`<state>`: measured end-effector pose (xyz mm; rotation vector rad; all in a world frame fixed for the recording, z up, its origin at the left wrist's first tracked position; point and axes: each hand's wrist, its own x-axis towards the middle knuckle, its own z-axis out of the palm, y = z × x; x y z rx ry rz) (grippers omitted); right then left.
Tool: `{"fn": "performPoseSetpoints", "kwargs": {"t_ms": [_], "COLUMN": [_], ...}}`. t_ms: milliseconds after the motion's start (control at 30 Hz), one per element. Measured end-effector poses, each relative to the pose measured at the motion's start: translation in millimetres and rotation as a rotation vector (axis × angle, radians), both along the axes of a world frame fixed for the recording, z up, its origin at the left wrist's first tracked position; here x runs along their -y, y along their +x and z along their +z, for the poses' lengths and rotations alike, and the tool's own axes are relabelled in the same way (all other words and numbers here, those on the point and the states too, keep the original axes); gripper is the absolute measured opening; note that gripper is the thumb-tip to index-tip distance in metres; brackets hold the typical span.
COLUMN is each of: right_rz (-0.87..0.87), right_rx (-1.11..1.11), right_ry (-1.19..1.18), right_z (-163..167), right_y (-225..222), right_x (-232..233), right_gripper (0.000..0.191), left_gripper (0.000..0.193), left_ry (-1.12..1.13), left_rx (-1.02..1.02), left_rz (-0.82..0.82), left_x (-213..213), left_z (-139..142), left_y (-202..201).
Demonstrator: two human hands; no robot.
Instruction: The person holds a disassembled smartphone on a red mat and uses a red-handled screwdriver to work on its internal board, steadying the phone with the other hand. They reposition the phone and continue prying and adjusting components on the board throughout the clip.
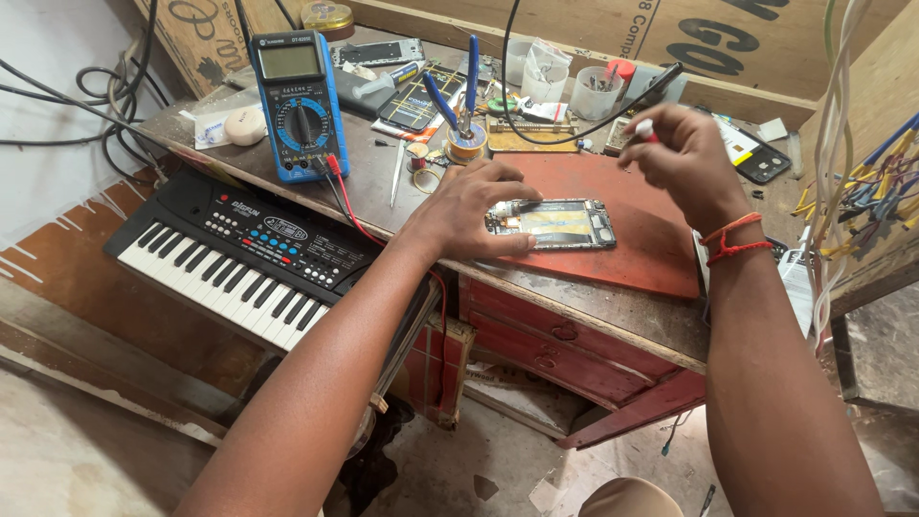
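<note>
1. A flat, rectangular opened mobile phone with its back cover off (553, 223) lies face down on a reddish-brown work mat (632, 235), long side running left to right. Its metal frame, a yellowish inner panel and small parts at both ends show.
2. A small white-tipped, pen-like tool with a red band (644, 128) is raised above the mat, up and to the right of the phone, apart from it.

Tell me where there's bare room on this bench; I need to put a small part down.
Free: the red mat right of the opened phone, and the bench strip between multimeter and left hand. The back edge, around the cups, is crowded.
</note>
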<state>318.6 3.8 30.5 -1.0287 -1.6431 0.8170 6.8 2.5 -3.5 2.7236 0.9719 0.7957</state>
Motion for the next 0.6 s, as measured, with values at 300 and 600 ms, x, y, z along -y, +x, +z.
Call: {"fn": "performPoseSetpoints", "kwargs": {"t_ms": [300, 600], "right_rz": [0.02, 0.083], "right_rx": [0.689, 0.658], "right_ry": [-0.126, -0.009], "right_z": [-4, -4], "right_y": [-10, -13], "right_x": [3, 8], "right_gripper": [0.017, 0.016], "left_gripper": [0.062, 0.062], "left_ry": [-0.013, -0.004], "left_rx": [-0.005, 0.016], "left_rz": [0.002, -0.008], "left_x": [1, 1], "left_z": [1, 0], "left_y": [0, -1]}}
